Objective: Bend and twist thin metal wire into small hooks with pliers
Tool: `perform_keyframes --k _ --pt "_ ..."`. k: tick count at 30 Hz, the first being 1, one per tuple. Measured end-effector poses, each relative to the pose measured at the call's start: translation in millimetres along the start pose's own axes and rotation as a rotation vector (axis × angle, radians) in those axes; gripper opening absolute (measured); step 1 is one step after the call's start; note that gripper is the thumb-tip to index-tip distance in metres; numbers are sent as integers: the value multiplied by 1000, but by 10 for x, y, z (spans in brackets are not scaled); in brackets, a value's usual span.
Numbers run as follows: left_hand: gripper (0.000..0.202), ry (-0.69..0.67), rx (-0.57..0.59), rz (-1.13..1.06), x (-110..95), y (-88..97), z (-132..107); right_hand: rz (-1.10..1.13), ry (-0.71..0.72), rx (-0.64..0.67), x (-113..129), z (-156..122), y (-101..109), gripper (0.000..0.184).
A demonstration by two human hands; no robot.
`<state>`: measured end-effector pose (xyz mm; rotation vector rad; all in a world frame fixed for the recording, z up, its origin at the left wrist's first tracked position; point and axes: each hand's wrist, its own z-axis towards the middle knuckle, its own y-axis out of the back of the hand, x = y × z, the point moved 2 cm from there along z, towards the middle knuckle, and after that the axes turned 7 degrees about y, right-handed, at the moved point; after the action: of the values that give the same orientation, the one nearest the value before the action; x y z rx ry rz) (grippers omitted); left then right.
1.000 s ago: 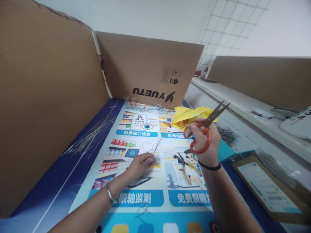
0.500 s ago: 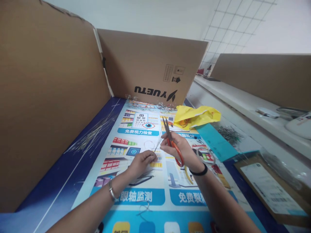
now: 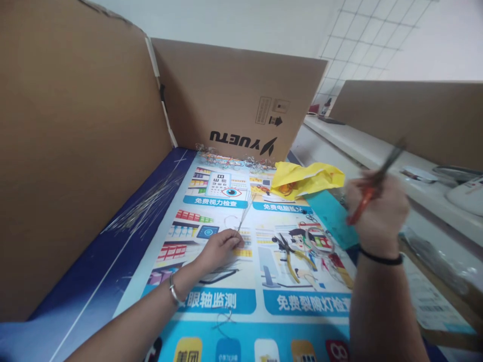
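Note:
My left hand (image 3: 222,247) rests over the printed sheet (image 3: 241,324), its fingers pinched on a few thin wires (image 3: 245,211) that fan out upward and away from me. Raised over the right side, my right hand (image 3: 381,216) is blurred by motion and wrapped round a pair of scissors (image 3: 367,201) with orange handles; the dark blades point up and to the right. Between the two hands, pliers (image 3: 292,256) with yellow handles lie on the sheet. A coil of thin wire (image 3: 320,240) is just beyond them.
Long loose wires (image 3: 147,203) lie at the left. Tangled wire pieces (image 3: 226,158) line the foot of the cardboard panel (image 3: 234,90). A yellow bag (image 3: 307,178) sits at the back right. Cardboard (image 3: 75,141) walls the left side; a white ledge (image 3: 362,141) runs along the right.
My right hand has swung to the right with the scissors, away from the wires, uncovering the pliers. My left hand has stayed in place, pinching the wires.

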<state>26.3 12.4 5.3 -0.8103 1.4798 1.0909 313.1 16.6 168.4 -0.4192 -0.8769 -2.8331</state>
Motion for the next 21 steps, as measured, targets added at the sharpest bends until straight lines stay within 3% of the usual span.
perform_keyframes --k 1,3,5,7,9,11,14,17,21 --pt "20 9 -2 -3 -3 -2 0 -222 -28 0 -169 79 46 34" --pt "20 21 6 -5 -21 -6 -5 -510 -56 145 -408 177 70 31" --pt "21 26 13 9 -44 -6 -13 -490 -52 319 -451 173 18 29" --pt "21 22 26 26 -56 -4 -20 -264 -21 414 -281 73 -95 28" --pt "21 12 63 18 -53 -3 -27 78 56 481 38 -97 -261 28" --pt "21 13 102 -6 -35 -1 -32 450 165 689 396 -319 -466 27" --pt "20 34 130 -5 1 5 -34 869 184 931 754 -616 -718 29" --pt "20 36 121 -19 15 8 -24 1034 111 1003 807 -759 -861 30" --pt "16 38 93 -139 -12 7 0 1031 -32 1004 675 -781 -939 31"
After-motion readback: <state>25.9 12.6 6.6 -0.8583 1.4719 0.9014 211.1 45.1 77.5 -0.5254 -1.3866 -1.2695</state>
